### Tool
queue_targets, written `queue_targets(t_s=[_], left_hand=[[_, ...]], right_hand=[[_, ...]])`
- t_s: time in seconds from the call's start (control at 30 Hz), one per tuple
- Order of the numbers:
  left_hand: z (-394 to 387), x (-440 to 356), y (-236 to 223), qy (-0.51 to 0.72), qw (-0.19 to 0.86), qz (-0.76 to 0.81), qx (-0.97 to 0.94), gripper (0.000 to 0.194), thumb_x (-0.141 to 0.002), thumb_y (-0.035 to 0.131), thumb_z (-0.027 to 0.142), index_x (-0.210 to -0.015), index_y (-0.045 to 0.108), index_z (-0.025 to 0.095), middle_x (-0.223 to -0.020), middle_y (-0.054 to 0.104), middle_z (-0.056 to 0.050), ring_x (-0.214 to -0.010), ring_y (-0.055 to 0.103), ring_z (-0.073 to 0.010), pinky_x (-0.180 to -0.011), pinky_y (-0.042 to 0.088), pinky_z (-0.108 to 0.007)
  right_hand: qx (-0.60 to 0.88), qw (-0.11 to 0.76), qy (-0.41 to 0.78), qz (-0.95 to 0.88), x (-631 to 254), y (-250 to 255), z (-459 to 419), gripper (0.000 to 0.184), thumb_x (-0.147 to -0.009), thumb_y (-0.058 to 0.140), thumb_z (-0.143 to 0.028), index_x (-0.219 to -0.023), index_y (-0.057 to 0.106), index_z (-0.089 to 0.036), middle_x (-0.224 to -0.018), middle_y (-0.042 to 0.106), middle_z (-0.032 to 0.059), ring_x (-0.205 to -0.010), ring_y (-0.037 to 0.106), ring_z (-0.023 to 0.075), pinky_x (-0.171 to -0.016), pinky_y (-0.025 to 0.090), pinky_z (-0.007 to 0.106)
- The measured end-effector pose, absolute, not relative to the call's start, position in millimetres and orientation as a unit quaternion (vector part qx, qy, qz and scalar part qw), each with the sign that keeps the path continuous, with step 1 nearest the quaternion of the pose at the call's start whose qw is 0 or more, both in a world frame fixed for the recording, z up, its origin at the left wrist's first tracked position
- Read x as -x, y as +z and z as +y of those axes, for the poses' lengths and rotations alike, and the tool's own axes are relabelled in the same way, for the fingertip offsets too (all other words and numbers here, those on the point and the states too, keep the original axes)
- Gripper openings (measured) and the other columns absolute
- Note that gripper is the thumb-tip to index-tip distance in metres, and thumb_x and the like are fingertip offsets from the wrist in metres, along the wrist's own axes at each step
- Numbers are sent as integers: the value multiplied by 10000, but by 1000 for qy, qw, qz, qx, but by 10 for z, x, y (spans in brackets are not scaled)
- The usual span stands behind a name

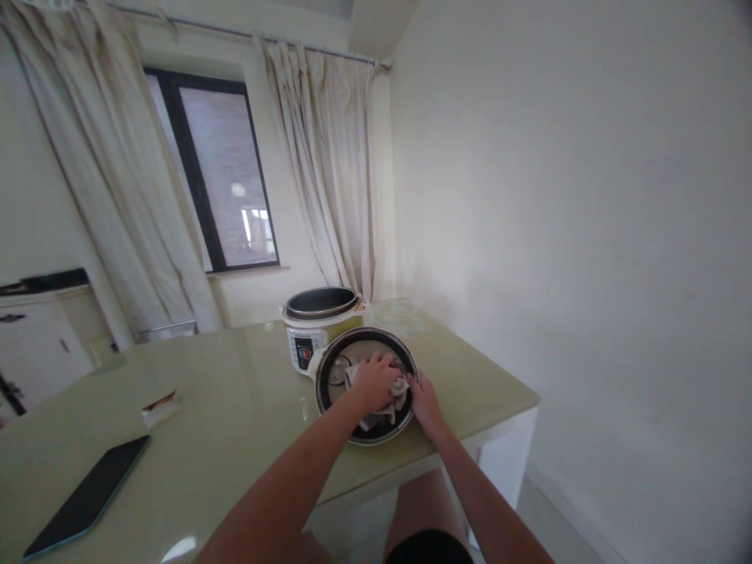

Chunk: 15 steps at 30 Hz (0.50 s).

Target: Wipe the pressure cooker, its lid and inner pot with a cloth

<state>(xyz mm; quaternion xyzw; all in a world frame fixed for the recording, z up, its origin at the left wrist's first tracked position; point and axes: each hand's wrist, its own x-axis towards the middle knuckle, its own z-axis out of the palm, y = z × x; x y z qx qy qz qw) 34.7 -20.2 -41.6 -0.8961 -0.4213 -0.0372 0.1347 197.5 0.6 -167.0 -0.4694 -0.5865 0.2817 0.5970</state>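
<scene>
A round pressure cooker lid (338, 374) is tilted on the table with its inner side towards me, its rim dark. My left hand (377, 382) lies on a pale cloth (399, 392) inside the lid, the fingers bent over it and pressing it to the metal. On the lid's right rim my right hand (427, 401) is closed, its thumb at the edge and the other fingers hidden behind. Just behind the lid stands the white electric pressure cooker (298, 333), uncovered, a dark pot in its top and a control panel on its front.
The glossy greenish table (223, 439) runs to a front edge close to my legs and a corner at right. A dark tablet (88, 497) lies at front left. Beyond it is a small white packet (160, 409). A wall (564, 235) rises at right; curtains (329, 157) hang behind.
</scene>
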Motion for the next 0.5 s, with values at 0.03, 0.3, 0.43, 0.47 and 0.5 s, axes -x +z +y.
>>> queue_targets(t_s=[0.03, 0.3, 0.43, 0.47, 0.5], left_hand=[[-181, -312, -399, -41, 156, -414, 896, 306, -878, 686, 334, -1172, 740, 268, -1355, 621, -109, -1245, 553, -352, -947, 541, -519], [-19, 251, -79, 10, 226, -443, 868, 320, -939, 580, 157, -1173, 779, 249, -1439, 584, -158, -1318, 502, -412, -1012, 458, -585], [-73, 322, 75, 81, 179, -491, 849, 463, -805, 752, 177, -1263, 738, 242, -1410, 581, -196, -1293, 538, -447, -980, 497, -564], [-85, 304, 110, 101, 166, -498, 845, 530, -756, 796, 181, -1280, 728, 226, -1394, 585, -211, -1278, 557, -447, -983, 502, -561], [-94, 281, 142, 121, 153, -503, 842, 595, -704, 837, 191, -1287, 723, 212, -1379, 591, -224, -1260, 578, -444, -987, 508, -556]], right_hand=[[475, 598, 283, -581, -1973, -1678, 6, 473, -960, 477, -563, -1173, 716, -214, -1185, 759, 124, -1131, 679, 293, -1059, 483, 436], [494, 592, 286, -569, -1941, -1630, -40, 460, -934, 489, -548, -1123, 728, -204, -1160, 766, 133, -1132, 681, 311, -1077, 466, 462], [488, 576, 288, -590, -1911, -1568, -52, 465, -940, 479, -556, -1109, 739, -210, -1170, 769, 127, -1144, 678, 309, -1069, 468, 453], [487, 572, 290, -593, -1905, -1557, -54, 469, -941, 479, -559, -1109, 742, -209, -1176, 769, 127, -1141, 680, 308, -1064, 470, 452], [488, 568, 293, -595, -1900, -1549, -56, 474, -939, 481, -561, -1106, 745, -205, -1174, 771, 130, -1133, 684, 309, -1058, 474, 453]])
